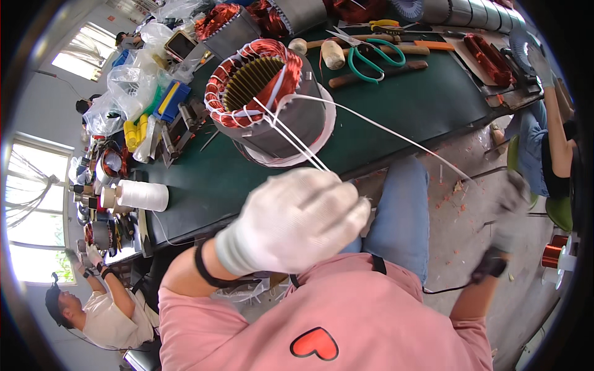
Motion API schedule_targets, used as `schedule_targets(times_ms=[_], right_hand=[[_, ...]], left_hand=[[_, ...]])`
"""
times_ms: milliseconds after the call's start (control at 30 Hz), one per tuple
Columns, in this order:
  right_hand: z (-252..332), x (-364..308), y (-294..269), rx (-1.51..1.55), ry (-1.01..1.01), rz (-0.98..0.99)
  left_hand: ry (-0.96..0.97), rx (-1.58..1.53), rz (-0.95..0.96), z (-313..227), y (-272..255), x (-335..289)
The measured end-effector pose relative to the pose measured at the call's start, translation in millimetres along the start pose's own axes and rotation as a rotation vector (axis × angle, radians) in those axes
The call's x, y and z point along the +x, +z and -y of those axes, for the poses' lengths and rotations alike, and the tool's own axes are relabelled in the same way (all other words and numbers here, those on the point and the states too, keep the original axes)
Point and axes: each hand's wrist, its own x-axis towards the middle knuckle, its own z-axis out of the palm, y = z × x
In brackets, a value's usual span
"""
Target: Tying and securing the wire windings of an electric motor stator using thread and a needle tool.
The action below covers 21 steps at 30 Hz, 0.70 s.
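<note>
A motor stator (pixel 315 127) stands on the green bench, its red copper windings (pixel 213 93) laced round with white cord. Inside its bore, yellowish slot liners (pixel 250 86) show. My left hand (pixel 303 216), in a white glove, is closed in front of it, and two taut strands of white lacing cord (pixel 297 141) run from the windings into its fingers. Another length of that cord stretches from the winding out to the right, toward my gloved right hand (pixel 510 198). That hand is smeared by motion; the straight cord suggests a grip on it, but its fingers are indistinct.
Green-handled scissors (pixel 374 59), wooden-handled tools (pixel 378 74) and pliers (pixel 385 23) lie behind the stator. White thread spools (pixel 142 195), plastic bags (pixel 130 86) and a blue box (pixel 171 101) crowd the left. Co-workers sit left (pixel 117 315) and right (pixel 544 136). A copper wire spool (pixel 555 255) stands far right.
</note>
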Motion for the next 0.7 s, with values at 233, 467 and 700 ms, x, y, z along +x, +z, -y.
schedule_targets(times_ms=[233, 467, 700], right_hand=[[158.1, -110.8, 297.2, 0.466, 0.399, 1.012], [180.7, -115.0, 343.0, 1.237, 0.365, 1.286], [114.8, -123.0, 343.4, 0.221, -0.516, 1.012]], left_hand=[[0.041, -0.102, 0.048, 29.1, 12.2, -34.9], [-0.386, 0.083, -0.277, 99.8, 2.9, -26.8], [-0.508, -0.125, -0.135, 106.4, -9.6, -23.4]])
